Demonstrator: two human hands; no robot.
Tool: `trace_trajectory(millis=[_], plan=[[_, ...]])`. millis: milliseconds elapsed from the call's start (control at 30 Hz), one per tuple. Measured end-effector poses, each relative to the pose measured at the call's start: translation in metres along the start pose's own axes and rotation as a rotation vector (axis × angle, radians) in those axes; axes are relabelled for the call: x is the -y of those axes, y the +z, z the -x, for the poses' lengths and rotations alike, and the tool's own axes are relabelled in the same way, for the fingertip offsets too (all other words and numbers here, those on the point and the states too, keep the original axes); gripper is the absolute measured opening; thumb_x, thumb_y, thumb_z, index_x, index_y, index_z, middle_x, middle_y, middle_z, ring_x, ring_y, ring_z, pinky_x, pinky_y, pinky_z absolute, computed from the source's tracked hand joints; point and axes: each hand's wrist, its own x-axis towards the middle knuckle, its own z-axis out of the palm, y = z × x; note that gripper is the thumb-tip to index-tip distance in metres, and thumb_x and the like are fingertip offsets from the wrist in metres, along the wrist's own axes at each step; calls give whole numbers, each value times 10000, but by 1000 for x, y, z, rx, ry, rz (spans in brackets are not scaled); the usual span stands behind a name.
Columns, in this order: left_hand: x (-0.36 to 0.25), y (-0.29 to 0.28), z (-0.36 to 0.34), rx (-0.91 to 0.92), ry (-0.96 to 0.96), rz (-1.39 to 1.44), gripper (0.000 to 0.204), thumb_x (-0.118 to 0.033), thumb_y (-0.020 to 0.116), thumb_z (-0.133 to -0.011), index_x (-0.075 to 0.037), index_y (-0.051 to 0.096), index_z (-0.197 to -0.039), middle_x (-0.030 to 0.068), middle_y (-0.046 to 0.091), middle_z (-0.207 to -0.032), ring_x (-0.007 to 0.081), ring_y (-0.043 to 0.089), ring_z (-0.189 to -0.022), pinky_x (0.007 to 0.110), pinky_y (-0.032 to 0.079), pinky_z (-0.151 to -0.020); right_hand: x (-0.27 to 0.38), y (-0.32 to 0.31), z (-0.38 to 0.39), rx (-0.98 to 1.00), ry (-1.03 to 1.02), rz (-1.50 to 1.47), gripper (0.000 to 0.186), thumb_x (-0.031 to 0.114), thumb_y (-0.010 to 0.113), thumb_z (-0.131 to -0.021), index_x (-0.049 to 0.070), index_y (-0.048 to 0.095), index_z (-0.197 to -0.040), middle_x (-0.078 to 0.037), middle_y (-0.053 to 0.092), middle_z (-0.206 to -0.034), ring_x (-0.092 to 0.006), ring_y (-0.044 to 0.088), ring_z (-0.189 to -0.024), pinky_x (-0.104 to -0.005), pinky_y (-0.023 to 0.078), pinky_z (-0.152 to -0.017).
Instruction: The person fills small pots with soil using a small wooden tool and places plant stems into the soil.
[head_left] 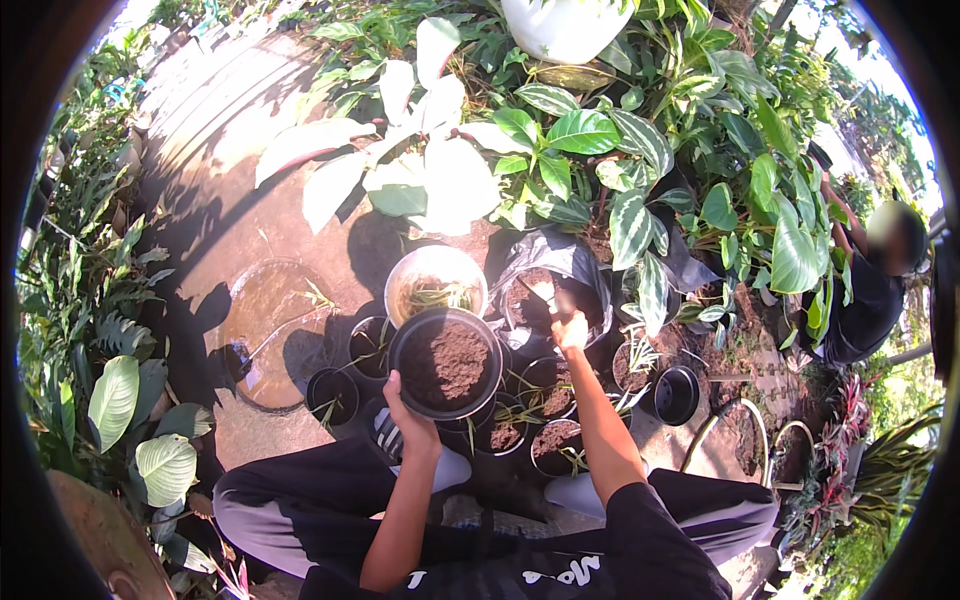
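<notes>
My left hand [411, 420] grips the side of a round black plant pot [445, 362], which is filled with dark brown soil and held above the smaller pots. My right hand [570, 328] is closed at the mouth of a black plastic bag [548, 243] holding soil [527, 308]. A small pale hand tool [541, 291] shows beside its fingers; glare and blur hide its exact kind. Behind the held pot stands a white bucket [437, 272] with thin green cuttings inside. Several small black pots with soil and slender seedlings, one a soil-filled pot [556, 447], stand between my legs.
An empty black pot [676, 394] stands right of the group. At the left, a round cover [268, 335] lies in the concrete ground. Large leafy plants [640, 140] crowd the far side. Another person [868, 290] is at the far right. Pale hoops [735, 425] rise near my right knee.
</notes>
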Motion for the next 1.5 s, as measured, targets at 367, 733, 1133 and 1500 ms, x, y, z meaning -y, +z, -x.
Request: trace_trajectory(millis=[367, 733, 1133, 1500], plan=[[-1, -4, 3, -32, 14, -29, 558, -512, 418, -970, -81, 542, -1301, 45, 598, -1281, 194, 552, -1191, 356, 395, -1013, 3, -51, 55, -1, -236, -158, 373, 128, 714, -797, 104, 694, -1168, -179, 699, -1040, -306, 677, -984, -362, 500, -895], [5, -3, 5, -5, -10, -89, 569, -512, 481, -944, -82, 522, -1315, 52, 591, -1295, 191, 556, -1194, 368, 415, -1004, 103, -165, 91, 117, -334, -341, 258, 89, 693, -850, 14, 714, -1096, -131, 720, -1059, -232, 623, -988, -370, 407, -1006], [11, -4, 8, 29, 6, -106, 336, -371, 558, -964, -63, 588, -1095, 36, 643, -1066, 131, 632, -980, 289, 483, -872, 253, -218, 171, 380, -565, 153, 333, 66, 741, -770, 120, 733, -1099, -115, 628, -765, -255, 622, -638, -355, 478, -586], [8, -2, 10, 75, 65, -172, 446, -378, 542, -960, 1, 569, -1194, 70, 638, -1104, 146, 615, -1012, 298, 464, -906, 269, -213, 188, 328, -561, 234, 327, 87, 731, -769, 173, 742, -1084, -90, 610, -752, -263, 621, -641, -359, 480, -604]])
